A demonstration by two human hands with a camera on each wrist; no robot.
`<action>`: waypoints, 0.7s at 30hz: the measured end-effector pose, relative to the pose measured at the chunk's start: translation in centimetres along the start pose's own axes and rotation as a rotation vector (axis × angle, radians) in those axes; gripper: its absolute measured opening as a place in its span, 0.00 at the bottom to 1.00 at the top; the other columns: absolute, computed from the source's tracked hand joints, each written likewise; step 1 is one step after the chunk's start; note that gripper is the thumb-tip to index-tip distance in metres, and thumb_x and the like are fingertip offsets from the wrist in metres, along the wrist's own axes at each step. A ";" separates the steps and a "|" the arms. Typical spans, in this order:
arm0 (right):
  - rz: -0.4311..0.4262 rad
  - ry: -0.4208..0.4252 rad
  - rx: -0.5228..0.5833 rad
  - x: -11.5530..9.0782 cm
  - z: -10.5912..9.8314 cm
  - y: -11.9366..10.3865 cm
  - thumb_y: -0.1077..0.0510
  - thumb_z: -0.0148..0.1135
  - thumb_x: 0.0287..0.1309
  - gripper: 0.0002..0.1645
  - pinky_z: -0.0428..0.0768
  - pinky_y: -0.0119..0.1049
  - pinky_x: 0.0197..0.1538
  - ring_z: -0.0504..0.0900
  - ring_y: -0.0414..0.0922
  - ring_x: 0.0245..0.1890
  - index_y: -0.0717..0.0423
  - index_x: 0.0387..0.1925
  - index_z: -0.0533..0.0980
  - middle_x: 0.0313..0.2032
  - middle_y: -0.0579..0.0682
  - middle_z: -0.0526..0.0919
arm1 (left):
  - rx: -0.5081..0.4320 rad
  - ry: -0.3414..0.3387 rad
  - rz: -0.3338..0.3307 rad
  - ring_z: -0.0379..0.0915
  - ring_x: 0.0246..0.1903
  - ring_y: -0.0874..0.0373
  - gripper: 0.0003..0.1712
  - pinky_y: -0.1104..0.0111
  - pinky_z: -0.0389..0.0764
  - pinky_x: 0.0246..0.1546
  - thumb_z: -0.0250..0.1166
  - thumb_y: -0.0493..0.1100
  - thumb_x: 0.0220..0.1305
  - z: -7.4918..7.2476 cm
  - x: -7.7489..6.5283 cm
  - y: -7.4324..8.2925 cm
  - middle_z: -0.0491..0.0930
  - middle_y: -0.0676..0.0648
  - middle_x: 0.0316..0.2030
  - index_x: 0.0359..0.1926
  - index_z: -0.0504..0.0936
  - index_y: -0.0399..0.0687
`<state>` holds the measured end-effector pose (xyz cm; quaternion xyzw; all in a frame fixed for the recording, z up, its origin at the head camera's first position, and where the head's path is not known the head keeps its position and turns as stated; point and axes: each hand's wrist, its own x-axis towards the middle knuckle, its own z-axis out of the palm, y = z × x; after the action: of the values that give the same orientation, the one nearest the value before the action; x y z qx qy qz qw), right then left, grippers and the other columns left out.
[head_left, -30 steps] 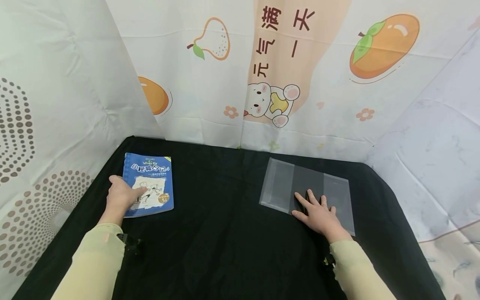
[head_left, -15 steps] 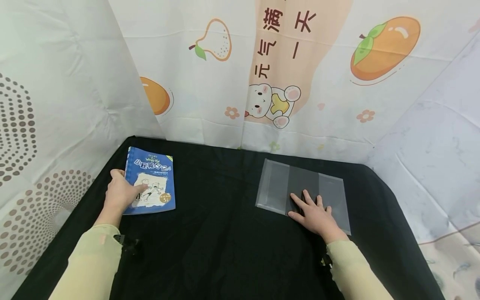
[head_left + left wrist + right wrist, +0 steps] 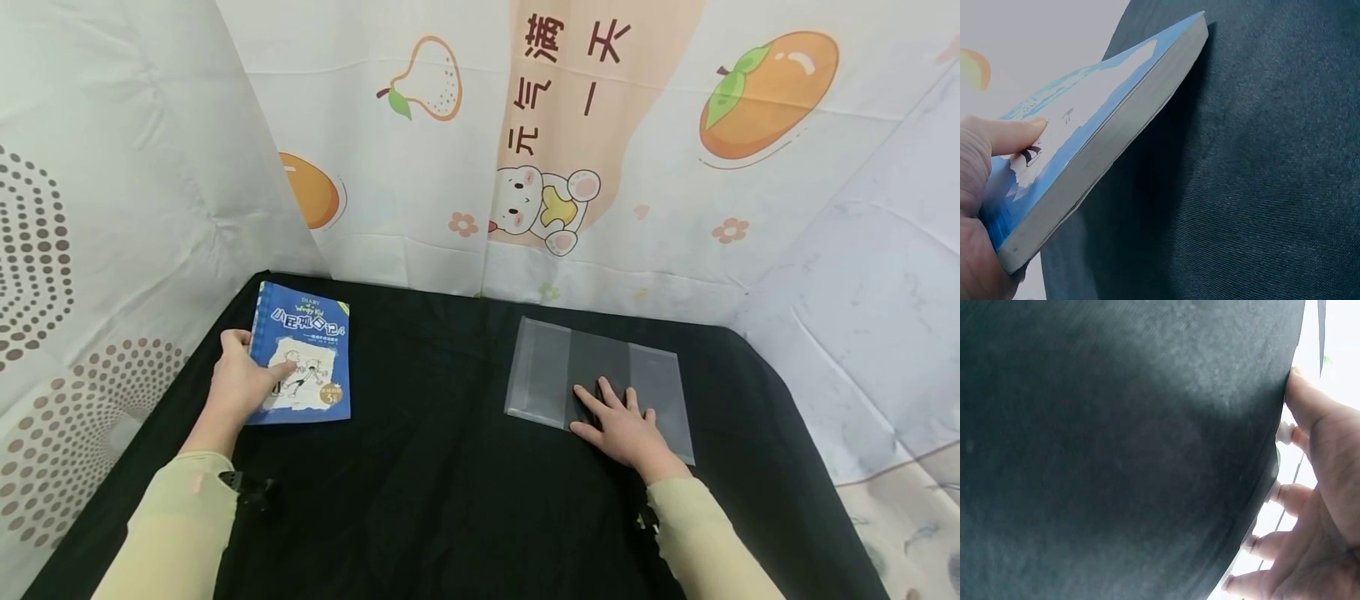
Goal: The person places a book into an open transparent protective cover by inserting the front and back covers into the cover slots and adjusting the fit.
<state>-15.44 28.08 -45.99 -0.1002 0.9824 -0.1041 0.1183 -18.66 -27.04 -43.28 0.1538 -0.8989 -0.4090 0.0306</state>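
My left hand [image 3: 238, 382] grips a blue paperback book [image 3: 311, 321] by its left edge, the thumb lying across the cover picture and the other fingers hidden underneath. In the left wrist view the book [image 3: 1094, 134] is tilted, its page edge facing the camera and a dark shadow on the cloth beneath it. To the right, a clear plastic book cover [image 3: 540, 375] with see-through side flaps lies flat on the black cloth. My right hand [image 3: 626, 429] rests on it with spread fingers; in the right wrist view the fingertips [image 3: 1294, 384] meet the surface.
A black cloth [image 3: 427, 433] covers the table, with a wide stretch between book and plastic cover. Behind it hangs a white curtain [image 3: 405, 183] printed with fruit and a bear. Pale sheets [image 3: 112, 275] close off both sides.
The book has moved slightly away from me and turned a little in my left hand. My right hand and the plastic cover have slid together a little to the left.
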 end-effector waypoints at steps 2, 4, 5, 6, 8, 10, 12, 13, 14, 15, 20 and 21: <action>0.000 -0.005 -0.007 0.1 0.0 -0.1 0.31 0.50 0.65 0.42 0.46 0.79 0.58 0.40 0.75 0.66 0.41 0.74 0.53 0.73 0.65 0.45 | -0.016 0.002 0.009 0.69 0.44 0.37 0.48 0.47 0.74 0.43 0.68 0.48 0.60 -0.1 -0.1 0.2 0.65 0.27 0.51 0.66 0.44 0.39; 0.001 -0.008 -0.012 0.1 0.1 -0.3 0.31 0.49 0.65 0.42 0.46 0.79 0.58 0.40 0.75 0.67 0.40 0.74 0.52 0.73 0.64 0.44 | -0.029 0.006 0.019 0.70 0.44 0.38 0.47 0.49 0.75 0.41 0.68 0.49 0.60 -0.1 -0.2 0.4 0.65 0.28 0.52 0.66 0.44 0.40; -0.003 -0.009 -0.012 0.2 0.0 -0.4 0.31 0.49 0.65 0.42 0.46 0.79 0.58 0.40 0.75 0.67 0.40 0.74 0.52 0.73 0.64 0.44 | -0.036 0.008 0.025 0.71 0.43 0.38 0.47 0.50 0.75 0.41 0.67 0.49 0.60 -0.1 -0.3 0.6 0.65 0.28 0.52 0.66 0.44 0.40; -0.006 -0.009 -0.013 0.2 0.0 -0.5 0.31 0.49 0.65 0.42 0.46 0.79 0.58 0.40 0.75 0.67 0.40 0.74 0.52 0.73 0.64 0.44 | -0.044 0.007 0.030 0.71 0.43 0.38 0.46 0.51 0.75 0.40 0.67 0.48 0.61 -0.1 -0.3 0.7 0.65 0.28 0.52 0.65 0.44 0.41; -0.010 -0.011 -0.009 0.2 0.0 -0.8 0.31 0.49 0.65 0.42 0.46 0.79 0.58 0.40 0.75 0.67 0.40 0.74 0.53 0.73 0.64 0.45 | -0.053 0.009 0.042 0.71 0.43 0.38 0.46 0.51 0.75 0.40 0.67 0.48 0.61 -0.1 -0.4 0.9 0.65 0.28 0.53 0.65 0.44 0.41; -0.014 -0.014 -0.004 0.3 0.0 -1.0 0.32 0.50 0.65 0.42 0.46 0.79 0.58 0.40 0.75 0.67 0.41 0.74 0.53 0.73 0.64 0.45 | -0.062 0.008 0.051 0.71 0.44 0.38 0.45 0.51 0.75 0.41 0.66 0.48 0.61 -0.1 -0.5 1.1 0.65 0.28 0.53 0.65 0.44 0.42; -0.018 -0.018 -0.003 0.3 0.0 -1.3 0.32 0.50 0.65 0.42 0.46 0.79 0.58 0.40 0.75 0.67 0.41 0.74 0.53 0.74 0.64 0.45 | -0.070 0.010 0.055 0.71 0.44 0.38 0.45 0.51 0.75 0.41 0.66 0.49 0.61 -0.1 -0.6 1.3 0.65 0.29 0.54 0.65 0.45 0.42; -0.021 -0.019 -0.004 0.3 0.1 -1.5 0.32 0.50 0.65 0.42 0.46 0.79 0.58 0.40 0.75 0.67 0.41 0.74 0.53 0.74 0.64 0.45 | -0.074 0.011 0.056 0.71 0.44 0.38 0.45 0.51 0.75 0.41 0.66 0.49 0.61 -0.1 -0.6 1.4 0.65 0.29 0.54 0.65 0.45 0.43; -0.022 -0.022 -0.004 0.2 0.1 -1.6 0.32 0.50 0.65 0.42 0.46 0.79 0.58 0.40 0.75 0.67 0.40 0.74 0.53 0.74 0.63 0.44 | -0.081 0.011 0.056 0.71 0.44 0.38 0.45 0.51 0.75 0.41 0.66 0.50 0.62 0.0 -0.6 1.4 0.65 0.29 0.54 0.65 0.45 0.43; -0.024 -0.022 -0.007 0.3 0.1 -1.7 0.32 0.50 0.65 0.42 0.46 0.78 0.59 0.40 0.74 0.67 0.40 0.74 0.52 0.74 0.63 0.44 | -0.088 0.011 0.055 0.71 0.44 0.39 0.45 0.51 0.75 0.42 0.66 0.50 0.61 0.0 -0.7 1.5 0.64 0.29 0.55 0.65 0.44 0.44; -0.038 -0.021 -0.021 0.2 0.2 -2.3 0.32 0.50 0.65 0.41 0.48 0.78 0.59 0.41 0.74 0.67 0.39 0.74 0.53 0.74 0.62 0.45 | -0.125 0.008 0.052 0.70 0.45 0.39 0.46 0.51 0.74 0.42 0.67 0.53 0.61 0.1 -0.9 2.0 0.64 0.30 0.58 0.65 0.45 0.46; -0.039 -0.022 -0.025 0.2 0.2 -2.5 0.32 0.50 0.65 0.41 0.48 0.78 0.59 0.41 0.73 0.67 0.39 0.74 0.53 0.74 0.62 0.45 | -0.132 0.006 0.050 0.70 0.45 0.39 0.46 0.51 0.74 0.42 0.66 0.54 0.61 0.1 -1.0 2.1 0.63 0.30 0.58 0.65 0.45 0.47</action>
<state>-15.18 25.63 -45.64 -0.1220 0.9801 -0.0932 0.1256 -18.31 -25.34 -41.71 0.1302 -0.8734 -0.4662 0.0538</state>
